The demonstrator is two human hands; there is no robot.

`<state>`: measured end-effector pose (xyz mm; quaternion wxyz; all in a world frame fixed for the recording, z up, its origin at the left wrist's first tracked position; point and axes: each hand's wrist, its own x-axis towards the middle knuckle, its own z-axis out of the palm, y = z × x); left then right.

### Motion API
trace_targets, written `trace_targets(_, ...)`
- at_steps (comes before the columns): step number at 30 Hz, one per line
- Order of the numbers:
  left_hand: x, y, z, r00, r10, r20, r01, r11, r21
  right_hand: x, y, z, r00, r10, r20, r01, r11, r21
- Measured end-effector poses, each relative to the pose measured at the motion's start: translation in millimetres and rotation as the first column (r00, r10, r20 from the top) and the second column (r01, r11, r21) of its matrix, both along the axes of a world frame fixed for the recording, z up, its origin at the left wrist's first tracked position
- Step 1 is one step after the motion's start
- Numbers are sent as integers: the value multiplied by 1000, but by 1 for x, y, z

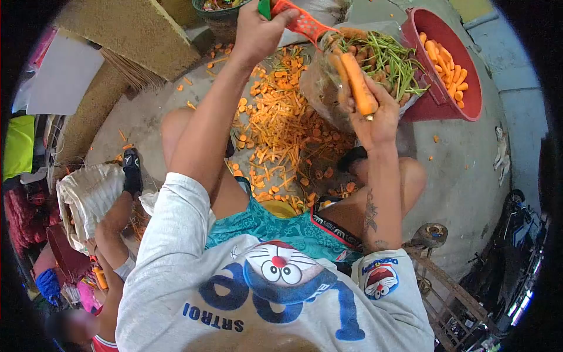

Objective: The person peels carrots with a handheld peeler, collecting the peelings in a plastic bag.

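My left hand [258, 34] is closed round a peeler [306, 26] with an orange, hole-dotted body and a green end. The peeler's far end is close to the top of a carrot [359, 88], where the blade is hard to make out. My right hand [375, 114] grips this carrot, its tip pointing down towards me. Behind it stands a clear plastic bag [316, 88] of unpeeled carrots, with green stems [393, 61] on top. Orange peelings and cut carrot pieces [278, 120] cover the floor between my legs.
A red tub [410, 100] holding peeled carrots [448, 67] leans at the upper right. Another person's arm [111, 270] is at lower left, near a pale sack [94, 196]. A rusty metal frame [451, 287] stands at lower right. A dark bucket [220, 20] is at the top.
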<state>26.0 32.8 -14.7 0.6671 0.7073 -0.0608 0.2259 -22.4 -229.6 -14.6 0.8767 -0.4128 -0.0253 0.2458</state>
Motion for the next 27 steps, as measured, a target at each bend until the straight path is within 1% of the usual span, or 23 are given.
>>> trace_targets(1,-2,0,1,996,32,-81,-33,999,-20,1,0,1,1000,1,4,-1,1000,0)
trace_targets(3,-11,-22,-3,999,-34,-11,35,996,88,2,1,3,997,-61,-54,57,995,-78)
trace_targets(4,-21,-36,-3,997,-71,30,62,968,244,-2,7,10,997,-62,-55,58,995,-78)
trace_targets(5,-26,-42,0,997,-71,29,62,968,242,-7,15,19,987,-147,-63,139,982,-125)
trace_targets(6,-30,-47,9,989,-123,84,98,961,258,-9,19,24,971,-231,-67,217,961,-174)
trace_targets(7,-33,-50,11,975,-175,134,133,953,273,-7,14,18,970,-231,-71,215,960,-180)
trace_targets(8,-16,-32,1,994,-73,78,40,934,355,-4,5,7,987,-143,-74,135,985,-109)
trace_targets(9,-10,-22,5,997,-24,79,9,982,187,-1,-2,-1,996,-55,-67,53,998,-34)
trace_targets(10,-6,-10,2,999,-7,40,3,995,97,2,-7,-5,996,-56,-65,54,998,-32)
trace_targets(11,-2,1,-1,1000,1,0,-1,1000,7,5,-12,-8,999,41,-34,-40,998,41)
trace_targets(12,0,9,-7,997,61,-50,-57,995,86,7,-15,-10,991,135,6,-135,985,109)
trace_targets(13,-5,-3,1,997,57,-43,-53,995,87,9,-15,-11,991,131,12,-131,985,110)
trace_targets(15,-32,-46,5,999,-12,30,2,955,298,8,-12,-14,1000,22,8,-22,1000,8)
trace_targets(16,-46,-64,12,974,-212,81,206,976,76,4,-4,-4,1000,20,5,-20,1000,8)
trace_targets(17,-40,-59,13,974,-213,76,208,975,73,-3,3,7,999,-48,-16,48,998,-28)
trace_targets(18,-29,-49,11,989,-127,79,112,979,168,-9,6,13,992,-117,-39,114,991,-67)
trace_targets(19,-21,-36,9,995,-40,89,15,965,263,-11,2,8,992,-118,-51,114,991,-72)
trace_targets(20,-14,-19,12,997,8,76,-22,982,185,-7,-3,2,998,-63,-13,63,997,-44)
trace_targets(21,-10,-12,26,1000,11,-14,-9,990,139,-2,-6,-2,999,-11,32,12,1000,-14)
trace_targets(23,-1,5,-7,997,51,-60,-53,998,-23,3,-10,-10,1000,22,22,-23,1000,19)
trace_targets(25,-14,-27,-10,998,35,46,-41,991,126,4,-8,-5,998,55,13,-56,997,47)
trace_targets(26,-35,-48,4,990,-95,107,78,985,152,-2,0,5,999,-41,12,41,999,-19)
trace_targets(27,-34,-48,12,990,-96,105,79,985,150,-6,4,9,991,-133,17,134,987,-87)
